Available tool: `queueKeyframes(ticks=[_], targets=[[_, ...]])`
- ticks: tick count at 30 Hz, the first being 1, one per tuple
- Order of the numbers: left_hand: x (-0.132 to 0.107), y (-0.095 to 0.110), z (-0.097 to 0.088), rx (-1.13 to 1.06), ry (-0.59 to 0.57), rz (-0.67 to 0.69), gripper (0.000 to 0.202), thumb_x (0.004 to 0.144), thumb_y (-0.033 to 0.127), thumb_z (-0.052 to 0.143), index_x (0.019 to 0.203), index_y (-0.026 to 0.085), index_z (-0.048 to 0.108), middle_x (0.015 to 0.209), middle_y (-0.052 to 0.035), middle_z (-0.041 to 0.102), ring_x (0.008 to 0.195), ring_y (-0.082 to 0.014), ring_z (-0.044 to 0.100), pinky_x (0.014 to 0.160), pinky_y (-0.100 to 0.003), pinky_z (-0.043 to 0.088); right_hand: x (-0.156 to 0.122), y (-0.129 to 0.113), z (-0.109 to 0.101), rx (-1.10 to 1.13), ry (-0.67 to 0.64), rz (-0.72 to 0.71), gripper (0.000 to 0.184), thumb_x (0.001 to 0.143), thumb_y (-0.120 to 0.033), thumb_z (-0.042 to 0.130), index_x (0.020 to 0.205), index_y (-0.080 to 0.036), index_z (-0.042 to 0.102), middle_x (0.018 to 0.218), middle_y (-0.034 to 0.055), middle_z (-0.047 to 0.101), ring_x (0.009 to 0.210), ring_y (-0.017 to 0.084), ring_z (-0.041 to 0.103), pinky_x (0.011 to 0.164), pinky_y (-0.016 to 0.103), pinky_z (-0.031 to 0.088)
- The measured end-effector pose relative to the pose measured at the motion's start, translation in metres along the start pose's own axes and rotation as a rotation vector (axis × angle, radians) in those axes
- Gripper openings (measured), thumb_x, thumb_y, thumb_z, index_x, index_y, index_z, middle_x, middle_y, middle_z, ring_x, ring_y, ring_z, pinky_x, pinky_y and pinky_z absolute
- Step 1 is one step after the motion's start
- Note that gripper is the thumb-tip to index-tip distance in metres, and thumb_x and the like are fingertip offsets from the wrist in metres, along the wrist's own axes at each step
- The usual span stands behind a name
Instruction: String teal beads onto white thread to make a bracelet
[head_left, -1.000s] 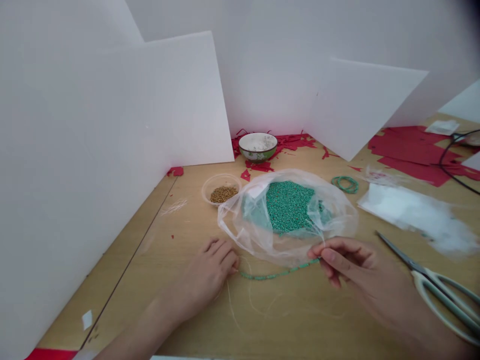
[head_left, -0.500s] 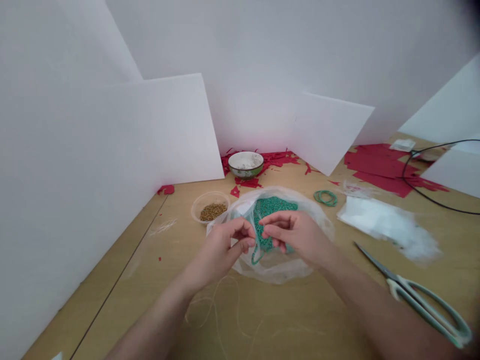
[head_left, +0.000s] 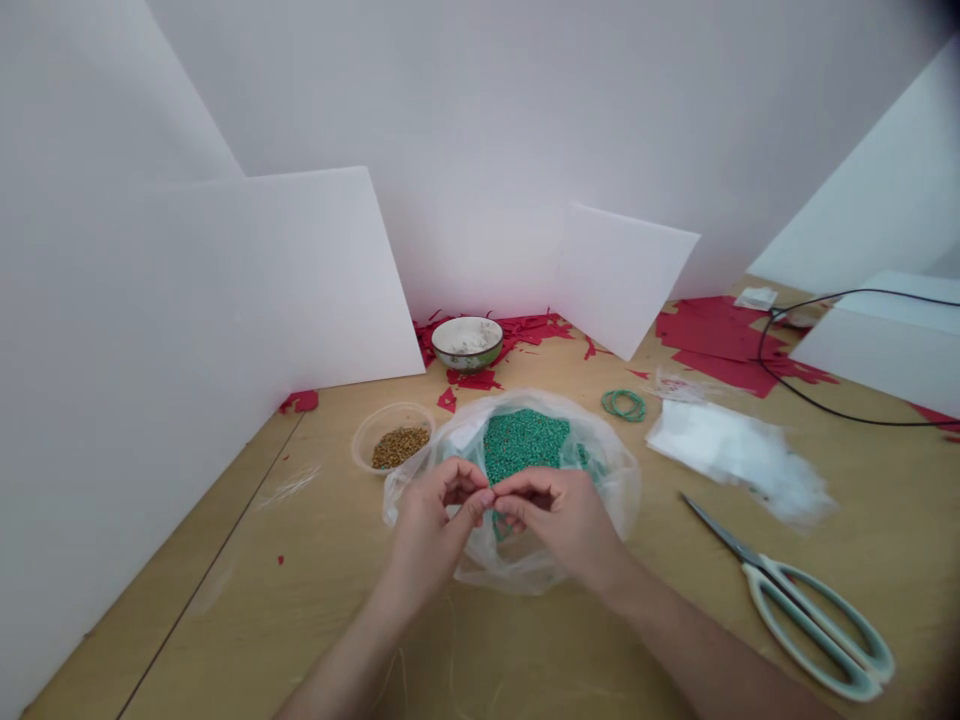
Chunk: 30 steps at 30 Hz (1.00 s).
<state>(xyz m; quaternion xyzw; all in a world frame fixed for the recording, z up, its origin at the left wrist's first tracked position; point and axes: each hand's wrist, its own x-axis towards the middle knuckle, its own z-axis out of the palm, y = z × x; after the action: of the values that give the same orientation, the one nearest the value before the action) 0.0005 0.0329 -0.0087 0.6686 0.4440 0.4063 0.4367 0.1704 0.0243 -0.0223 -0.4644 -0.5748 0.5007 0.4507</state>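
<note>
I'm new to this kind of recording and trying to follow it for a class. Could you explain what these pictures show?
All three pictures come from one camera worn on a person's head, looking down; no machine appears. The left hand and right hand meet at the fingertips over a clear plastic bag of green beads. Whatever they pinch is too small to tell. On the wooden table lie a plastic tub of brown grains, a bowl, green rings, scissors, and red paper.
</note>
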Motion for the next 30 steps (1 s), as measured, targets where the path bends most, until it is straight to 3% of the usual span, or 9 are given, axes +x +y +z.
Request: queueKeyframes(ticks=[7, 13, 17, 22, 26, 30], targets=[[-0.008, -0.002, 0.007, 0.258, 0.078, 0.097, 0.004, 0.089, 0.023, 0.058, 0.088, 0.020, 0.061, 0.079, -0.0010, 0.068, 0.073, -0.0150, 0.064, 0.067, -0.026, 0.049, -0.005, -0.003, 0.001, -0.285, 0.006, -0.114, 0.014, 0.082, -0.022, 0.067, 0.091, -0.026, 0.078, 0.082, 0.0007, 0.076, 0.072, 0.017, 0.068, 0.067, 0.027, 0.051], [-0.012, 0.000, 0.009, 0.267, 0.096, 0.089, 0.004, 0.086, 0.021, 0.063, 0.088, 0.021, 0.066, 0.078, -0.0003, 0.071, 0.071, -0.0142, 0.065, 0.067, -0.026, 0.051, -0.008, 0.001, 0.003, -0.379, 0.054, -0.162, 0.015, 0.085, -0.021, 0.064, 0.088, -0.025, 0.078, 0.073, 0.0010, 0.074, 0.066, 0.016, 0.065, 0.064, 0.027, 0.048], [-0.010, -0.001, 0.007, 0.073, 0.111, 0.011, 0.010, 0.084, 0.028, 0.066, 0.091, 0.019, 0.067, 0.076, -0.0010, 0.072, 0.069, -0.0143, 0.066, 0.067, -0.026, 0.052, -0.007, 0.005, 0.002, -0.195, 0.066, -0.067, 0.014, 0.085, -0.031, 0.065, 0.087, -0.023, 0.077, 0.072, 0.0019, 0.073, 0.065, 0.016, 0.065, 0.060, 0.026, 0.050], [-0.005, -0.005, 0.001, -0.285, 0.094, -0.053, 0.020, 0.091, 0.034, 0.057, 0.099, 0.017, 0.065, 0.081, -0.0047, 0.073, 0.069, -0.0152, 0.068, 0.072, -0.030, 0.055, 0.002, 0.006, -0.004, 0.104, 0.040, 0.051, 0.019, 0.079, -0.038, 0.073, 0.079, -0.019, 0.074, 0.063, 0.0009, 0.070, 0.056, 0.012, 0.062, 0.056, 0.023, 0.051], [-0.004, -0.008, -0.001, -0.165, 0.190, -0.012, 0.025, 0.086, 0.035, 0.064, 0.106, 0.019, 0.064, 0.099, -0.0073, 0.071, 0.085, -0.0177, 0.066, 0.081, -0.032, 0.053, 0.006, 0.008, -0.006, 0.219, 0.000, 0.096, 0.022, 0.079, -0.040, 0.073, 0.082, -0.018, 0.074, 0.062, 0.0001, 0.069, 0.055, 0.011, 0.061, 0.057, 0.022, 0.050], [-0.004, -0.010, 0.004, -0.057, 0.095, 0.007, 0.033, 0.081, 0.037, 0.068, 0.109, 0.019, 0.066, 0.100, -0.0072, 0.071, 0.094, -0.0204, 0.065, 0.087, -0.035, 0.051, 0.004, 0.009, -0.002, 0.247, -0.011, 0.082, 0.021, 0.080, -0.040, 0.072, 0.085, -0.020, 0.075, 0.063, -0.0001, 0.069, 0.056, 0.010, 0.062, 0.058, 0.022, 0.052]])
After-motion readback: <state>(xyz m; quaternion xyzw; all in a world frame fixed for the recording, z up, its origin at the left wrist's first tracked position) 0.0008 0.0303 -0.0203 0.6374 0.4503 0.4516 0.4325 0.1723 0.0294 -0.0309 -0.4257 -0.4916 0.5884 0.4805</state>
